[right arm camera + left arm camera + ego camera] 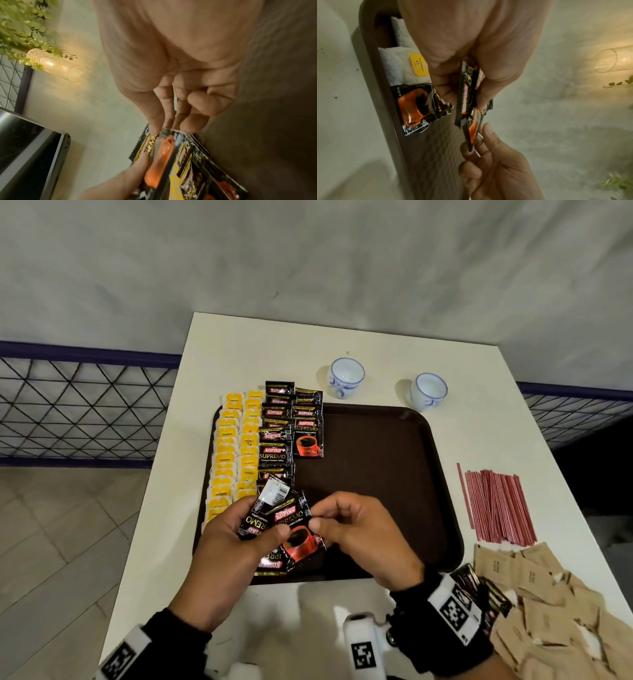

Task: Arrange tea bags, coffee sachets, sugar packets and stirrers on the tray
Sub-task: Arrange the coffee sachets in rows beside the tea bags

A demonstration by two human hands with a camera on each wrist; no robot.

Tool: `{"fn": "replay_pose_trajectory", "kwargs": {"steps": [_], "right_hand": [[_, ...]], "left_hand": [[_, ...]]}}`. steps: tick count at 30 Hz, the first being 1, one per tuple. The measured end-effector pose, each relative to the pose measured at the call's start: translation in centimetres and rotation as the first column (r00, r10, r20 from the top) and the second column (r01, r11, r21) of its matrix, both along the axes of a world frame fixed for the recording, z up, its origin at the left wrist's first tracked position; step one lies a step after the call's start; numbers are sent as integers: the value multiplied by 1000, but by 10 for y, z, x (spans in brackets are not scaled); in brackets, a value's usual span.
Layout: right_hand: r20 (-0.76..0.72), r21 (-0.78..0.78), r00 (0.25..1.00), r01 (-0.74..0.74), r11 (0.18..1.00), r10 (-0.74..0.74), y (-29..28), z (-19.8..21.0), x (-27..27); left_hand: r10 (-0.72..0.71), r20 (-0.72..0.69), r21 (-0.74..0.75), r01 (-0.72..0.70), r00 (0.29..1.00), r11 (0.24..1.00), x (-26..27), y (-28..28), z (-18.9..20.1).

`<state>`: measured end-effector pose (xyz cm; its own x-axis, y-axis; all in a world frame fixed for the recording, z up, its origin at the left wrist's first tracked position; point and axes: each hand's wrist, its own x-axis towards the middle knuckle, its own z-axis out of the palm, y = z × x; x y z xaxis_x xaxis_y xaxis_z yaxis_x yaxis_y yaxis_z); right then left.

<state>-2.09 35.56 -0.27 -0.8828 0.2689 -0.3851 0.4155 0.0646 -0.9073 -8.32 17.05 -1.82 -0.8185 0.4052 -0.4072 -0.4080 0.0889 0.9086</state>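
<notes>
My left hand (239,529) grips a small fan of black coffee sachets (274,518) above the near left part of the brown tray (394,474). My right hand (346,525) pinches the right edge of the top sachet (301,539) between thumb and forefinger. In the left wrist view the held sachets (467,97) stand edge-on, with the right hand (488,162) pinching from below. In the right wrist view the top sachet (163,155) sits under my fingers. Rows of yellow-tagged tea bags (233,453) and coffee sachets (277,433) lie along the tray's left side.
Red stirrers (493,505) lie in a bundle right of the tray. Brown sugar packets (548,594) are heaped at the near right, with a few loose coffee sachets (486,590) beside them. Two white-and-blue cups (346,376) (430,390) stand behind the tray.
</notes>
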Motion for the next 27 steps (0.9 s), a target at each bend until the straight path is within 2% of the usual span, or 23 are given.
{"fn": "replay_pose_trajectory", "kwargs": {"steps": [10, 13, 17, 21, 24, 27], "right_hand": [[17, -35, 1000, -3, 999, 3, 5, 6, -13], [41, -47, 999, -8, 999, 10, 7, 9, -19], [20, -110, 991, 133, 985, -131, 32, 11, -37], [33, -50, 962, 272, 961, -271, 67, -1, -71], [77, 14, 955, 286, 958, -286, 78, -18, -93], [108, 40, 957, 266, 963, -268, 79, -30, -107]], "left_hand": [[-62, -66, -86, 56, 996, 995, -1, 0, 8], [-30, -46, -67, 27, 999, 997, -4, -1, 11], [46, 27, -28, -46, 999, 999, -10, -9, 13], [112, 159, 14, -116, 981, 993, -9, -21, 10], [185, 282, 14, -197, 941, 980, -7, -27, 7], [226, 335, -16, -234, 915, 972, -4, -29, 8]]}}
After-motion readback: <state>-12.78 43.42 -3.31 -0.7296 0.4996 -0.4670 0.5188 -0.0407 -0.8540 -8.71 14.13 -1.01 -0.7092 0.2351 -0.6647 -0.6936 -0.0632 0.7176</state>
